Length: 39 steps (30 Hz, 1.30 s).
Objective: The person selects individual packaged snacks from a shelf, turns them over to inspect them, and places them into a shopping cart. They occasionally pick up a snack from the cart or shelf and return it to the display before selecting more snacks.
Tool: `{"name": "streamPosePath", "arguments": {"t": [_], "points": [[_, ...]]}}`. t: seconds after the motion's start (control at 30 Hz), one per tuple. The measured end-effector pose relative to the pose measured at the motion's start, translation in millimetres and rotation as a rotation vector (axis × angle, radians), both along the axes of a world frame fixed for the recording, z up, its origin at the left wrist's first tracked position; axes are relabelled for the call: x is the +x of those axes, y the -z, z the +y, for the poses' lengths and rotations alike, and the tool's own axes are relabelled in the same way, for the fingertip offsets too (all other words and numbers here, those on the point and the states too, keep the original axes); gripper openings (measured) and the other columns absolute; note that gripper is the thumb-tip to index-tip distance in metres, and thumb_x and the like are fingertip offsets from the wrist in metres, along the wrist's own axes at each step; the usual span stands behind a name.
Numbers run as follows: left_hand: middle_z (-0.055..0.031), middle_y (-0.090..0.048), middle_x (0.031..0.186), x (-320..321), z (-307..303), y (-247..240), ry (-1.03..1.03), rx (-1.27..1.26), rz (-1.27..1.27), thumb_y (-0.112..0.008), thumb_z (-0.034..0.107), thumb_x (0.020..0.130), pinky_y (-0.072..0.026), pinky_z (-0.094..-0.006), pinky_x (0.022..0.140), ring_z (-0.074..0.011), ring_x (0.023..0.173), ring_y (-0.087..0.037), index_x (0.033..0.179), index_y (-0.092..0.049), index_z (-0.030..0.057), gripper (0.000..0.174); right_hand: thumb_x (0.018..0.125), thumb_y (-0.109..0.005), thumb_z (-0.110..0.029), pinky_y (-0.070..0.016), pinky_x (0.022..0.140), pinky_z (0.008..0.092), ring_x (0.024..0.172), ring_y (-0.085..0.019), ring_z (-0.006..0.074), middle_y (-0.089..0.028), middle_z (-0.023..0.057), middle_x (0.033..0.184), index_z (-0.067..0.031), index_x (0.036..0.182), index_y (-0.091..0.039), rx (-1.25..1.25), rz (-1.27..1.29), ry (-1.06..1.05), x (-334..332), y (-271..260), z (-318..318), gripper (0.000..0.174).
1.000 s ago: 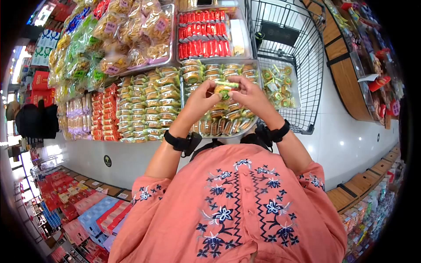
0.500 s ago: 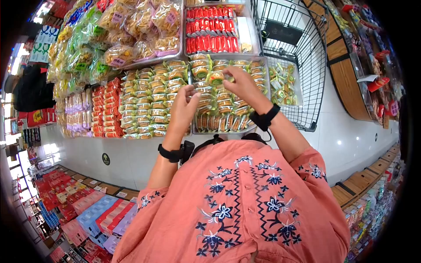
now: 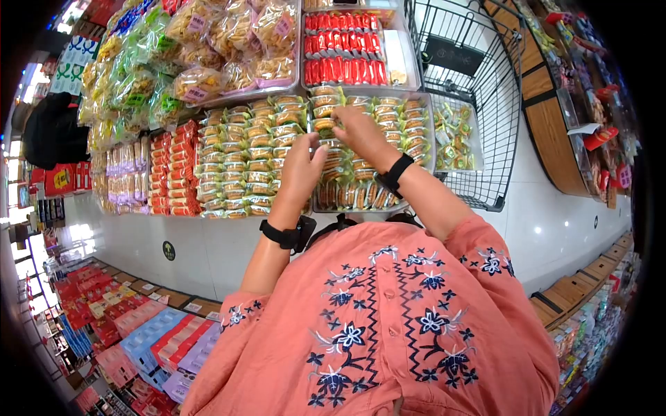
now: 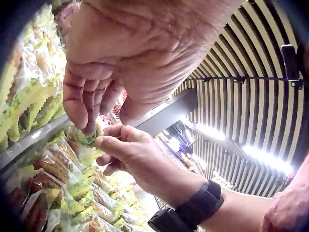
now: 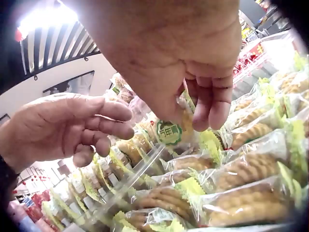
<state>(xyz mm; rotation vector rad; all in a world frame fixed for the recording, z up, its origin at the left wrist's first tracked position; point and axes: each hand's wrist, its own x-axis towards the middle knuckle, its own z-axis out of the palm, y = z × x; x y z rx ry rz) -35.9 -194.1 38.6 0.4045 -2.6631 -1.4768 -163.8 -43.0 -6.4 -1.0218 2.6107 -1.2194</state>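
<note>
My right hand (image 3: 362, 135) pinches a clear-wrapped biscuit packet between thumb and fingers. In the right wrist view the round green label of this packet (image 5: 169, 133) faces the camera, right at the row of packed biscuits. Beside it, my left hand (image 3: 301, 170) hovers with relaxed fingers and holds nothing. Under both hands lies a clear tray (image 3: 431, 139) filled with rows of wrapped biscuits (image 5: 251, 166). In the left wrist view the right hand's fingers (image 4: 113, 145) partly cover the packet.
More wrapped biscuits (image 3: 232, 156) stand in rows to the left. Behind the tray are red packets (image 3: 345, 45) and bagged snacks (image 3: 274, 28). A wire shopping cart (image 3: 496, 166) at the right holds a tray of green-labelled packets (image 3: 454, 139). A wooden counter (image 3: 555, 139) borders the aisle.
Both hands held the packet together a second ago. The left hand has since let go and moved aside, while the right has carried the packet down to the left rows of the tray.
</note>
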Motion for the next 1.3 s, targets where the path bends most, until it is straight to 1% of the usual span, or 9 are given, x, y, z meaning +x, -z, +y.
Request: {"name": "streamPosePath", "arguments": {"t": [0.27, 0.37, 0.8, 0.83, 1.0, 1.03, 1.1, 1.17, 1.3], "points": [[-0.0327, -0.062, 0.129, -16, 7, 17, 0.138, -0.273, 0.043, -0.062, 0.024, 0.099, -0.0478, -0.0491, 0.102, -0.0473, 0.118, -0.06, 0.134, -0.054, -0.0109, 0.05, 0.087, -0.07, -0.009, -0.0505, 0.088, 0.0484, 0.104, -0.061, 0.0422, -0.064, 0.021, 0.106, -0.0016, 0.11, -0.059, -0.095, 0.005, 0.052, 1, 11, 2, 0.027], [-0.0344, -0.061, 0.129, -21, 9, 19, 0.127, -0.264, 0.015, -0.06, 0.025, 0.1, -0.0473, -0.0491, 0.103, -0.0477, 0.119, -0.059, 0.134, -0.053, -0.0129, 0.052, 0.086, -0.068, -0.006, -0.0528, 0.081, 0.0533, 0.095, -0.062, 0.0474, -0.062, 0.0221, 0.107, -0.004, 0.113, -0.055, -0.138, 0.051, 0.071, 3, 10, 0, 0.029], [-0.0343, -0.066, 0.108, -28, 16, 12, 0.075, -0.167, -0.103, -0.064, 0.028, 0.097, -0.0505, -0.0511, 0.087, -0.0508, 0.103, -0.062, 0.118, -0.06, -0.01, 0.043, 0.089, -0.062, -0.006, -0.0509, 0.085, 0.0494, 0.1, -0.062, 0.0434, -0.063, 0.0234, 0.106, 0.0, 0.115, -0.055, -0.221, -0.027, 0.054, 3, 12, 14, 0.028], [-0.0295, -0.067, 0.125, -30, 15, 8, 0.086, -0.189, -0.224, -0.063, 0.031, 0.099, -0.0506, -0.0441, 0.099, -0.0425, 0.117, -0.065, 0.132, -0.059, -0.0069, 0.051, 0.088, -0.062, -0.007, -0.0511, 0.085, 0.0507, 0.102, -0.061, 0.0444, -0.063, 0.0237, 0.107, -0.0007, 0.115, -0.055, -0.209, -0.064, 0.055, 2, 10, 16, 0.029], [-0.0304, -0.068, 0.117, -26, 16, 26, 0.084, -0.218, -0.032, -0.064, 0.025, 0.1, -0.0511, -0.0474, 0.095, -0.0452, 0.11, -0.065, 0.126, -0.061, -0.0071, 0.041, 0.088, -0.064, -0.012, -0.0522, 0.081, 0.0501, 0.098, -0.063, 0.043, -0.065, 0.0215, 0.105, -0.003, 0.112, -0.057, -0.235, -0.121, 0.087, -2, -3, 36, 0.026], [-0.028, -0.069, 0.113, -26, 20, 22, 0.054, -0.099, -0.086, -0.065, 0.022, 0.1, -0.053, -0.0441, 0.091, -0.0401, 0.104, -0.069, 0.125, -0.062, -0.0062, 0.038, 0.088, -0.065, -0.011, -0.0528, 0.08, 0.0492, 0.096, -0.064, 0.0423, -0.065, 0.0212, 0.104, -0.0029, 0.111, -0.058, -0.276, -0.142, 0.094, -3, -10, 40, 0.026], [-0.0114, -0.07, 0.107, -24, 26, 18, 0.049, -0.044, -0.055, -0.061, 0.022, 0.103, -0.0548, -0.0298, 0.071, -0.0134, 0.083, -0.065, 0.128, -0.061, -0.0024, 0.034, 0.089, -0.064, -0.011, -0.0538, 0.078, 0.0468, 0.092, -0.066, 0.0412, -0.067, 0.0205, 0.101, -0.0024, 0.11, -0.059, -0.347, -0.174, 0.121, -14, -21, 59, 0.024], [-0.007, -0.068, 0.098, -26, 43, -7, -0.024, 0.117, -0.14, -0.061, 0.021, 0.103, -0.0525, -0.0282, 0.067, -0.0125, 0.077, -0.062, 0.121, -0.063, -0.0012, 0.028, 0.09, -0.064, -0.01, -0.0547, 0.076, 0.0437, 0.088, -0.067, 0.0403, -0.069, 0.0199, 0.097, -0.0016, 0.11, -0.06, -0.408, -0.199, 0.16, -33, -27, 80, 0.022], [0.0011, -0.057, 0.079, -25, 70, -22, -0.127, 0.24, -0.195, -0.061, 0.023, 0.105, -0.0463, -0.0254, 0.061, -0.0078, 0.067, -0.054, 0.109, -0.064, 0.0011, 0.022, 0.095, -0.061, -0.009, -0.0565, 0.067, 0.033, 0.076, -0.072, 0.0211, -0.071, 0.0117, 0.088, -0.0009, 0.109, -0.062, -0.495, -0.443, 0.408, -81, -38, 157, 0.016]]}}
